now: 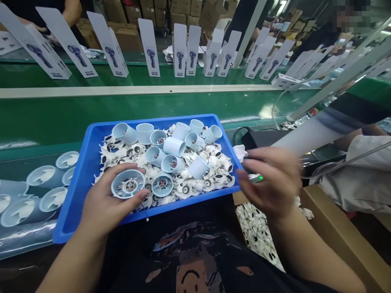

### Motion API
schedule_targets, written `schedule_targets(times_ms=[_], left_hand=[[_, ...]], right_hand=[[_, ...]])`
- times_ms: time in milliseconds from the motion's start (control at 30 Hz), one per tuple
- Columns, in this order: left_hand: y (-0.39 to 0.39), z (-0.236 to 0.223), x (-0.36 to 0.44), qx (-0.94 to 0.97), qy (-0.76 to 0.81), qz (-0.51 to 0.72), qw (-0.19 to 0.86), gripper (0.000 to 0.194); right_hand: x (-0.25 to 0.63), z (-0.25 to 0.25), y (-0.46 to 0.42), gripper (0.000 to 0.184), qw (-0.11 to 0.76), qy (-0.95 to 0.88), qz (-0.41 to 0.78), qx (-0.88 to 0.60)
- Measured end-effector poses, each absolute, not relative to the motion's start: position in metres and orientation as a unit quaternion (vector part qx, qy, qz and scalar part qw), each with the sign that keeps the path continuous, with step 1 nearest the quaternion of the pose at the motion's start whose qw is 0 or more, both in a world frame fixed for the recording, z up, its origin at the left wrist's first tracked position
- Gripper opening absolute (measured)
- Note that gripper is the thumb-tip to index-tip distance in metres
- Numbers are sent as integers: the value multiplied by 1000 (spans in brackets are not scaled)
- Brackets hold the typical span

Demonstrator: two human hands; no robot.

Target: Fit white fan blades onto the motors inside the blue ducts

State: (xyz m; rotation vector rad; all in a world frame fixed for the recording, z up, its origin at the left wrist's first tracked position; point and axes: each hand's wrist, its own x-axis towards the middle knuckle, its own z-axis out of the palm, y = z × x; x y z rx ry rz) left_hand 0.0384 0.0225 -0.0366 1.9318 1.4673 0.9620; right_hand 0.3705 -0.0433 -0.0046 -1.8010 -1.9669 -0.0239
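Observation:
My left hand (105, 195) is closed around a light blue fan housing (128, 184), its open end facing up and a small round motor part showing inside. At the right edge of the blue tray (221, 140), my right hand (271, 179) is blurred by motion. A white fan blade (240, 152) is pinched at its fingertips. Inside the tray, several light blue housings (174, 146) lie at various angles on a layer of loose white fan blades (186, 188). One housing (162, 184) stands open end up just right of my left hand.
Housings with white blades inside (45, 176) stand at the left. Across the green belt (152, 108), white printed boxes (180, 53) stand in a row. A cardboard box of white blades (259, 232) sits at lower right. Other people (71, 12) work beyond the belt.

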Motion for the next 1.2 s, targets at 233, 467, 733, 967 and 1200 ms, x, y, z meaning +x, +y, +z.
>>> schedule_targets(times_ms=[233,467,733,967,1200], left_hand=[[28,-47,30,743,530,339,231,55],[24,-46,32,697,542,393,257,61],[-9,-24,43,764,422,374,314,52],[-23,-11,70,833,371,325,251,58],[-24,-14,73,859,356,314,191,38]], right_hand=[[336,-10,13,13,-85,-769,4,-634],[334,0,21,10,-11,-719,58,-692],[325,14,-16,42,341,-628,456,-531],[289,-10,-30,35,404,-503,668,-371],[273,19,-48,19,351,-784,279,-429]])
